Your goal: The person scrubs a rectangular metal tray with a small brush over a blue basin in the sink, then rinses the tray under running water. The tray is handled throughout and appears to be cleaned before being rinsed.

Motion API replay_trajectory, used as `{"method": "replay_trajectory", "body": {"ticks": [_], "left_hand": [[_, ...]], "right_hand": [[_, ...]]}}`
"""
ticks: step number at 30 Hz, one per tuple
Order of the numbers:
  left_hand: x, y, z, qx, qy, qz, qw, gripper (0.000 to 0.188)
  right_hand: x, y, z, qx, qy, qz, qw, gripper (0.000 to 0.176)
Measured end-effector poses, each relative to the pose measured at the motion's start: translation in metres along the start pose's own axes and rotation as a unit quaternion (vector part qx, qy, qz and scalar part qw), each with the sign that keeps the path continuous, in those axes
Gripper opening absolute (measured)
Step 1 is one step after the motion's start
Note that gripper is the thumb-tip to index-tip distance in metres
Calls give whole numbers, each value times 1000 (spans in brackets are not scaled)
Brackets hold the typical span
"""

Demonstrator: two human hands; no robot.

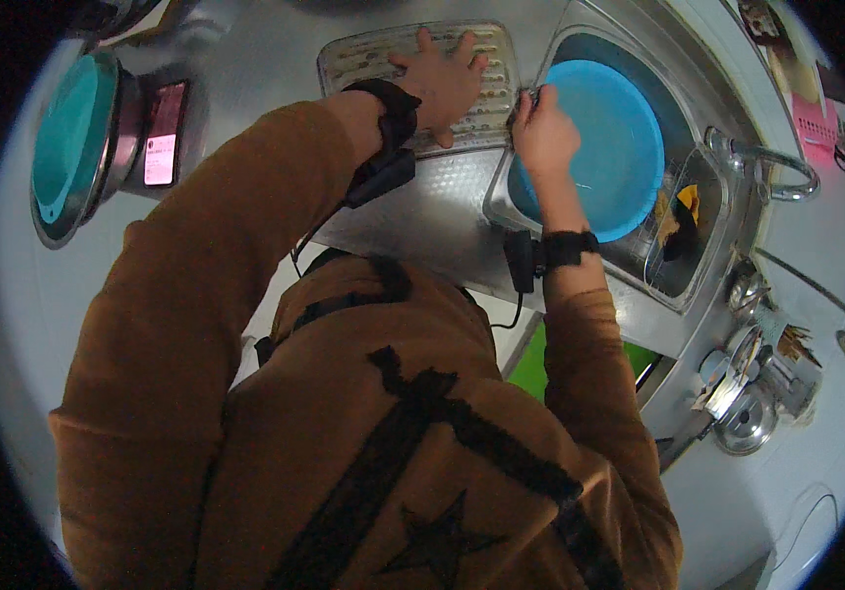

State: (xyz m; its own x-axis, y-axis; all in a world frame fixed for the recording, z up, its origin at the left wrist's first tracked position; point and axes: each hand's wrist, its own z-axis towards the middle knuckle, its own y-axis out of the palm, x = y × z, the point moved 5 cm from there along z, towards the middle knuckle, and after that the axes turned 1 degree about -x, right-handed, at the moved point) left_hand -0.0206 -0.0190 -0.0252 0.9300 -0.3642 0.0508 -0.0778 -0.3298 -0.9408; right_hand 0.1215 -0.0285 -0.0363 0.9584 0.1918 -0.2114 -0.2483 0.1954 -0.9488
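My left hand (441, 88) lies with its fingers spread on a ridged metal tray (363, 63), which rests on the steel counter left of the sink. Beads or drops dot the tray's ridges. At the tray's right edge, my right hand (549, 136) is closed around a small dark item (523, 103); its kind is mostly hidden by the fingers. Under that hand and to its right, a round blue plastic basin (618, 147) with cloudy water sits in the stainless steel sink (614, 269).
A curved chrome faucet (787, 173) stands at the sink's right side. A wire rack (658, 251) in the sink holds yellow and dark items. On the left are a green basin (68, 140) nested in a metal bowl and a phone (166, 136). Metal lids (747, 424) and utensils lie lower right.
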Motion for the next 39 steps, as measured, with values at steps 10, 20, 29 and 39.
{"method": "replay_trajectory", "body": {"ticks": [10, 20, 29, 39], "left_hand": [[-1, -9, 0, -33, -18, 17, 999, 121], [-5, -8, -12, -22, 125, -40, 991, 111], [-10, 5, -17, -4, 136, -15, 991, 127], [-13, 0, -25, -2, 145, -59, 988, 122]], "right_hand": [[-8, 1, -29, -59, 88, -14, 994, 18], [-16, -3, -50, -85, -3, 208, 974, 18], [-22, 14, -16, -143, -77, 239, 957, 20], [15, 18, 49, -25, -18, 292, 956, 19]]}}
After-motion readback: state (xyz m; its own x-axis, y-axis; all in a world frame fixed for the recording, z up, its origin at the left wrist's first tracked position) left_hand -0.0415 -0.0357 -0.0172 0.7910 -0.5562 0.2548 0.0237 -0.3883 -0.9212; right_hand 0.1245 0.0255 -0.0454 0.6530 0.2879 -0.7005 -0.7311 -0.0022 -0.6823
